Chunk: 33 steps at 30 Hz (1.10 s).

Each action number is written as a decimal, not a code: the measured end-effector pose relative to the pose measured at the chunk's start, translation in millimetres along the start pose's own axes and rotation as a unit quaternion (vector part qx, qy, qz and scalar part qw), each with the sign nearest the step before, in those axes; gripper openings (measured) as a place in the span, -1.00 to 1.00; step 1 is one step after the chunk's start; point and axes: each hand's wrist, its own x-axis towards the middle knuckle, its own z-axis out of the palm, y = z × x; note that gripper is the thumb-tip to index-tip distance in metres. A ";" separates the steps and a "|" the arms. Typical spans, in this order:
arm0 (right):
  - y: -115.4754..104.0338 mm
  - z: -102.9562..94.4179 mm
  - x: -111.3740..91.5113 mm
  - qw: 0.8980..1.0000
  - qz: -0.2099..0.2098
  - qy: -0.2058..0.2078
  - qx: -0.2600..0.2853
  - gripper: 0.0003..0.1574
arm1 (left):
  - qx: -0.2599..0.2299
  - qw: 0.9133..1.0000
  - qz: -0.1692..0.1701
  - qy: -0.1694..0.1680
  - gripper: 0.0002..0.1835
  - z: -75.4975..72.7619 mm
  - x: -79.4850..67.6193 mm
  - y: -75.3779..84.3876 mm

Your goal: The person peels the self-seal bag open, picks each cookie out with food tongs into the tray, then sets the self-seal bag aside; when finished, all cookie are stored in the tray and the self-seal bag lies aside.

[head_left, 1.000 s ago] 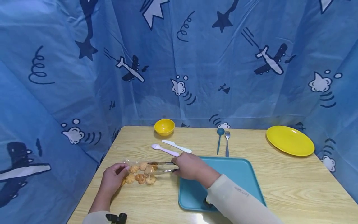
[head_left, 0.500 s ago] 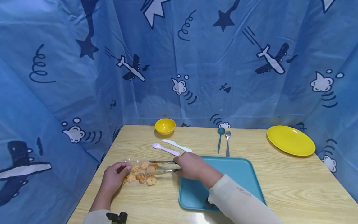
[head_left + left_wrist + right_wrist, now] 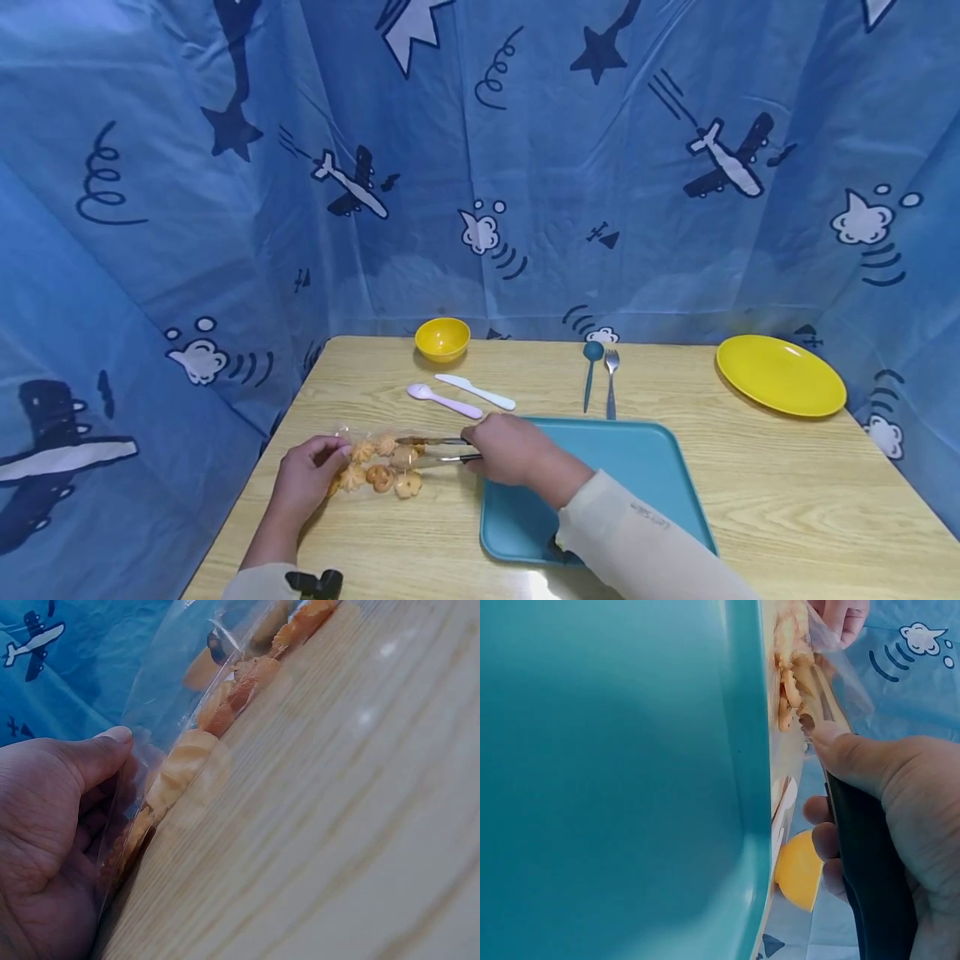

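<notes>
My left hand [image 3: 303,479] pinches the left end of a clear plastic bag [image 3: 169,671] between thumb and fingers. Several golden cookies [image 3: 380,477], some flower-shaped and one like a pretzel, lie inside it on the table. From the right, my right hand [image 3: 504,450] grips a pair of metal tongs [image 3: 446,459] by their dark handles. The two arms of the tongs reach in at the bag's right end, around a cookie there. In the right wrist view the thumb lies along the black handle [image 3: 866,862], with the fingers curled round its other side.
A teal tray [image 3: 637,475] lies under my right forearm. Behind are a lilac spoon [image 3: 446,402], a pale knife [image 3: 476,392], a yellow bowl [image 3: 442,340], a teal spoon [image 3: 589,375] and a fork [image 3: 611,383]. A yellow plate [image 3: 780,375] sits at the far right.
Over the last half second my right hand and the tongs have shifted slightly left, deeper over the cookies. My left hand stays in place on the bag.
</notes>
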 end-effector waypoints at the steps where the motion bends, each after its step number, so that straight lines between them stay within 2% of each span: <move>1: 1.0 0.3 -0.4 1.000 0.003 0.002 -0.001 -0.75 | -0.001 1.000 -0.001 -0.001 -0.71 0.2 -0.1 0.0; 7: 6.3 -0.5 -2.3 1.000 0.024 0.009 0.007 -0.70 | -0.003 1.000 -0.006 -0.002 -0.71 -0.6 -0.6 1.2; 13: 7.0 0.9 -4.1 1.000 0.016 -0.004 0.008 -0.64 | -0.002 1.000 -0.006 -0.002 -0.71 -0.8 -1.6 2.4; 24: 9.1 3.2 -6.1 0.999 0.023 0.016 0.029 -0.72 | -0.003 1.000 -0.006 0.001 -0.72 -1.0 -1.7 1.8; 29: 11.8 -5.2 -17.4 0.999 0.023 0.026 0.039 -0.62 | -0.003 1.000 -0.002 0.003 -0.72 -0.5 -1.6 1.6; 33: 24.6 -9.2 -37.8 0.998 0.034 0.024 0.046 -0.61 | -0.006 1.000 -0.003 0.002 -0.73 0.0 -1.1 1.4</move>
